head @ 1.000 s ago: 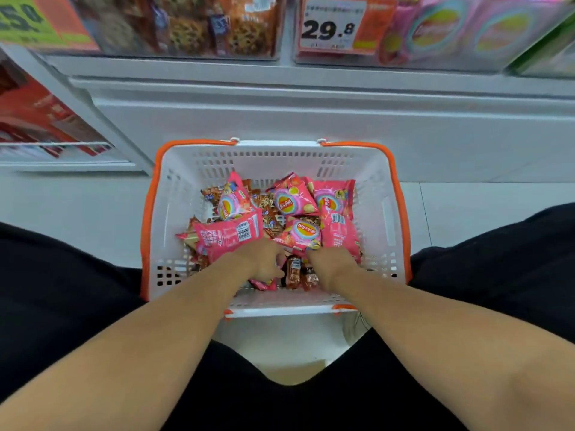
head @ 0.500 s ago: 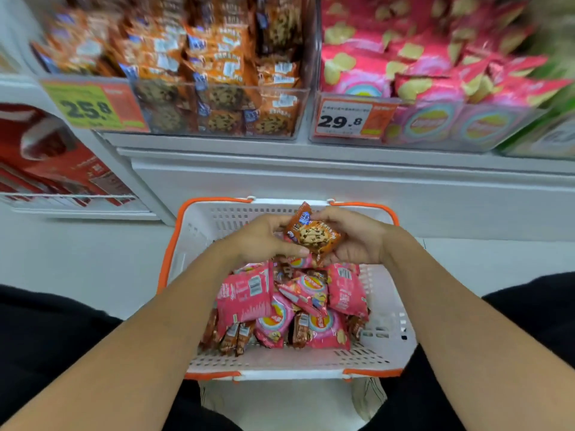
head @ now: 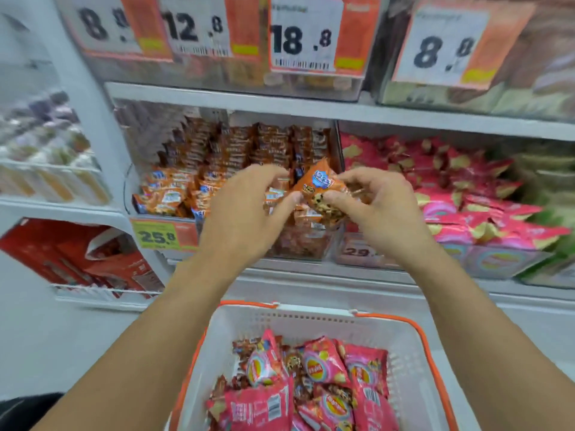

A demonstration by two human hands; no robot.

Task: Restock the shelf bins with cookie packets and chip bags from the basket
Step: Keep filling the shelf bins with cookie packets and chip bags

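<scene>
An orange cookie packet [head: 322,189] is pinched between both my hands, held up in front of the clear cookie bin [head: 298,247], which is full of orange and brown cookie packets. My left hand [head: 245,213] grips its left edge with thumb and fingers; my right hand [head: 378,202] holds its right side. To the right is the chip bin [head: 485,262] stacked with pink chip bags. Below, the white basket with orange rim [head: 311,318] holds several pink chip bags [head: 323,359] and brown cookie packets.
Price tags [head: 165,236] hang on the bin fronts. An upper shelf [head: 311,107] carries more bins with large price labels. Red boxes [head: 77,259] sit on a lower left shelf. Green bags show at the far right edge.
Both hands have lifted the cookie packet from just above the basket up to the cookie bin's level. The view has tilted upward, showing more shelf.
</scene>
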